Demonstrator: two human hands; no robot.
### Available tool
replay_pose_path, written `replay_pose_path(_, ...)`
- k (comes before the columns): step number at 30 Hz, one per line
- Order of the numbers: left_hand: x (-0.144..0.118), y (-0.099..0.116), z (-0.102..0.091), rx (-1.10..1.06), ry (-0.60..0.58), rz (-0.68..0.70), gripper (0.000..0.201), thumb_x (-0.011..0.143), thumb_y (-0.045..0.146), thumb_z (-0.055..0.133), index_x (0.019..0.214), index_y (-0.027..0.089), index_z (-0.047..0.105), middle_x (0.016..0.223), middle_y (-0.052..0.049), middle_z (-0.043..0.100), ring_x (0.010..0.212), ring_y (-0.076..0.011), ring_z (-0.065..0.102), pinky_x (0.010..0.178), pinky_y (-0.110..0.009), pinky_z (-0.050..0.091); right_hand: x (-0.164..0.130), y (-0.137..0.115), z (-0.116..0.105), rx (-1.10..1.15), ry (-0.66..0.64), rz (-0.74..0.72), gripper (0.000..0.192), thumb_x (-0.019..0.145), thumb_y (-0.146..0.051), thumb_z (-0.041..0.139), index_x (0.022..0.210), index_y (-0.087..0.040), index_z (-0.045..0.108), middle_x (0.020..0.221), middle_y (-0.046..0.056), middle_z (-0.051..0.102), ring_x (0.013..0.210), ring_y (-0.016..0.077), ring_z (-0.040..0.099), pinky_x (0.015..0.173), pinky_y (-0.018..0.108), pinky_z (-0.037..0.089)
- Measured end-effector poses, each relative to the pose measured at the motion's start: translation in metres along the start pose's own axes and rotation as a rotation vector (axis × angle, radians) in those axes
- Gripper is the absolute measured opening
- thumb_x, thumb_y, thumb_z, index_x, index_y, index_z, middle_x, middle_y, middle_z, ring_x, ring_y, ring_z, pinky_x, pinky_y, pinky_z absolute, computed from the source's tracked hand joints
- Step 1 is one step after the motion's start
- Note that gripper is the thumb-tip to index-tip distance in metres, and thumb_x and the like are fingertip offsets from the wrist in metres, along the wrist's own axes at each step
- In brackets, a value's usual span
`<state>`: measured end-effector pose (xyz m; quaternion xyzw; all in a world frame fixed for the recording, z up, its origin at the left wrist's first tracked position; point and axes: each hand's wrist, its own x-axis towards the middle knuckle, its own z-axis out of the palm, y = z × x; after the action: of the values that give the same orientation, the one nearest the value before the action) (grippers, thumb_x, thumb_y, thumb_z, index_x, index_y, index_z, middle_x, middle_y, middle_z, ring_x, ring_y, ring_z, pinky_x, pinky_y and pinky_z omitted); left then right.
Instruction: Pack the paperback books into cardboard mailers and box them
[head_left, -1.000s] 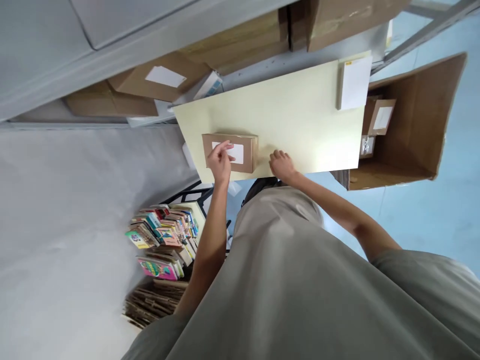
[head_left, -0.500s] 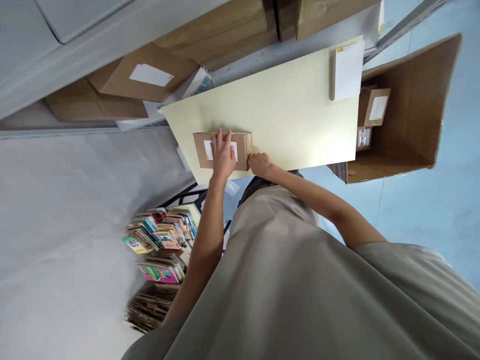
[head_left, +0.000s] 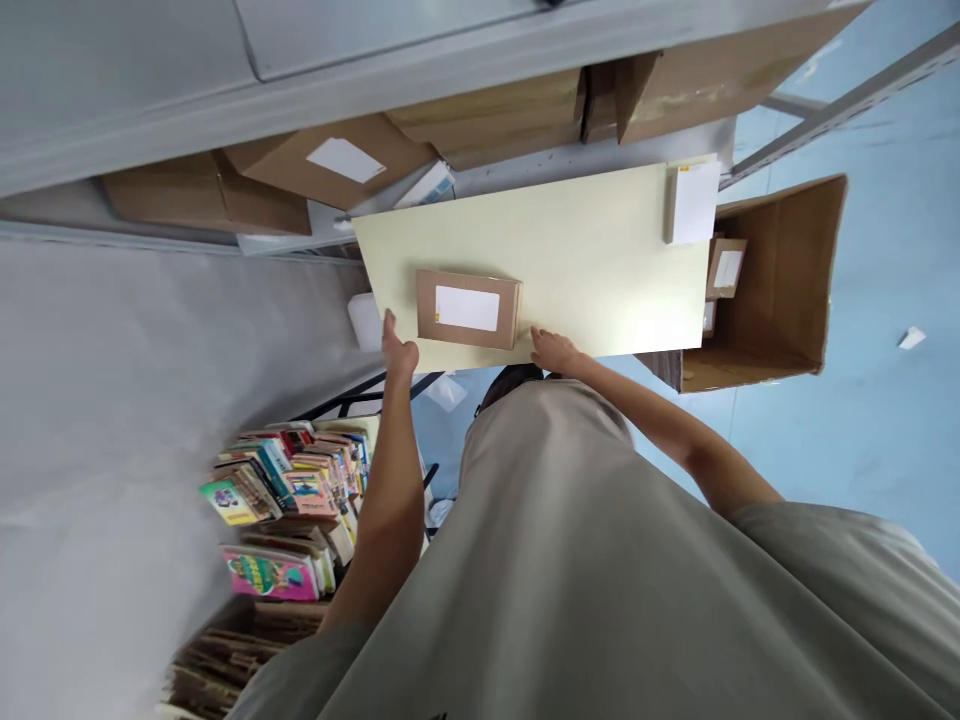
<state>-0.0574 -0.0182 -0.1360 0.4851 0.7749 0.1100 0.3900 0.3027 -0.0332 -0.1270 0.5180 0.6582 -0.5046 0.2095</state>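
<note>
A closed brown cardboard box (head_left: 506, 318) with a white label (head_left: 466, 308) lies flat on the pale cream tabletop (head_left: 600, 270). Just off the box's left end, at the table edge, is my left hand (head_left: 399, 348), seen edge-on with fingers stretched out and thumb apart; it holds nothing. My right hand (head_left: 553, 350) rests near the front edge, a small gap from the box's right end. Its index finger points toward the box, the other fingers are loosely bent, and nothing shows in it.
A white label stack (head_left: 694, 205) sits at the table's far right corner. Beyond that end stands a large open carton (head_left: 780, 290) with small boxes inside. Shelving with brown cartons (head_left: 487, 120) runs along the back. Books (head_left: 300, 480) stand at lower left.
Both hands have come off the box: the left moved from its top to beyond its left end, the right slid away from its right end. The label is now fully uncovered. The view shifted.
</note>
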Motion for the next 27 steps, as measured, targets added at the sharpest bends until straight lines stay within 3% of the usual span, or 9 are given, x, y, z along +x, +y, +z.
replay_pose_path(2,-0.004,-0.002,0.006,-0.055,-0.021,-0.123,0.100,0.069,0.003,0.065,0.168,0.007,0.058,0.170,-0.024,0.067,0.167,-0.0373,0.059,0.143,-0.056,0.042,0.001,-0.006,0.005,0.036,-0.003,-0.046,0.078,0.110,-0.025,0.065,0.182,-0.013,0.038,0.164,0.026,0.068,0.139,0.0376,0.076,0.119,0.047,0.060)
replay_pose_path(5,-0.011,0.012,0.026,-0.181,-0.056,-0.163,0.077,0.072,0.010,0.070,0.149,0.016,0.073,0.154,-0.017,0.079,0.154,-0.0361,0.070,0.133,-0.054,0.054,0.003,-0.007,0.007,0.142,0.037,-0.080,0.077,0.106,-0.029,0.073,0.176,-0.014,0.045,0.160,0.024,0.068,0.132,0.0347,0.078,0.120,0.047,0.060)
replay_pose_path(8,-0.017,0.034,0.046,-0.308,0.034,-0.109,0.055,0.080,0.019,0.072,0.136,0.020,0.074,0.148,-0.015,0.080,0.150,-0.0333,0.071,0.129,-0.052,0.056,-0.006,0.005,0.001,0.236,0.212,-0.053,0.058,0.104,-0.035,0.077,0.157,-0.014,0.064,0.154,0.023,0.068,0.125,0.0340,0.078,0.119,0.050,0.062)
replay_pose_path(11,-0.022,0.060,0.062,-0.408,0.087,0.046,0.045,0.091,0.027,0.074,0.135,0.021,0.069,0.147,-0.015,0.078,0.145,-0.0292,0.074,0.126,-0.045,0.058,-0.023,0.020,-0.013,0.346,0.507,-0.066,0.051,0.107,-0.052,0.076,0.145,-0.019,0.070,0.147,0.020,0.069,0.121,0.0338,0.077,0.114,0.051,0.066)
replay_pose_path(16,-0.036,0.109,0.078,-0.299,0.060,0.194,0.069,0.099,0.055,0.085,0.154,0.022,0.061,0.153,-0.019,0.075,0.142,-0.0344,0.074,0.125,-0.048,0.058,-0.045,0.023,-0.042,0.429,0.844,0.060,0.071,0.104,-0.084,0.069,0.138,-0.022,0.069,0.133,0.017,0.067,0.117,0.0337,0.073,0.110,0.053,0.065)
replay_pose_path(19,-0.041,0.133,0.078,-0.156,0.054,0.123,0.085,0.098,0.069,0.085,0.160,0.017,0.060,0.163,-0.027,0.068,0.156,-0.0431,0.065,0.132,-0.054,0.051,-0.042,0.020,-0.051,0.423,0.852,0.180,0.076,0.100,-0.094,0.066,0.125,-0.022,0.069,0.127,0.018,0.068,0.117,0.0364,0.072,0.111,0.057,0.063)
replay_pose_path(21,-0.041,0.144,0.076,-0.037,-0.034,0.044,0.088,0.100,0.079,0.079,0.155,0.012,0.064,0.158,-0.031,0.071,0.154,-0.0476,0.066,0.129,-0.056,0.052,-0.035,0.020,-0.053,0.432,0.798,0.271,0.076,0.101,-0.095,0.063,0.121,-0.022,0.067,0.128,0.020,0.069,0.120,0.0386,0.072,0.112,0.057,0.062)
replay_pose_path(24,-0.036,0.151,0.073,0.152,-0.200,-0.032,0.092,0.099,0.093,0.068,0.138,0.010,0.075,0.140,-0.033,0.080,0.143,-0.0513,0.074,0.118,-0.055,0.058,-0.024,0.023,-0.052,0.456,0.725,0.363,0.079,0.103,-0.094,0.058,0.128,-0.019,0.066,0.138,0.026,0.072,0.132,0.0432,0.071,0.117,0.057,0.058)
replay_pose_path(27,-0.025,0.148,0.073,0.213,-0.285,-0.010,0.086,0.096,0.095,0.069,0.124,0.016,0.085,0.131,-0.028,0.086,0.136,-0.0485,0.078,0.111,-0.050,0.061,-0.018,0.029,-0.052,0.473,0.709,0.326,0.085,0.103,-0.096,0.056,0.136,-0.018,0.067,0.144,0.027,0.076,0.139,0.0444,0.071,0.120,0.055,0.057)
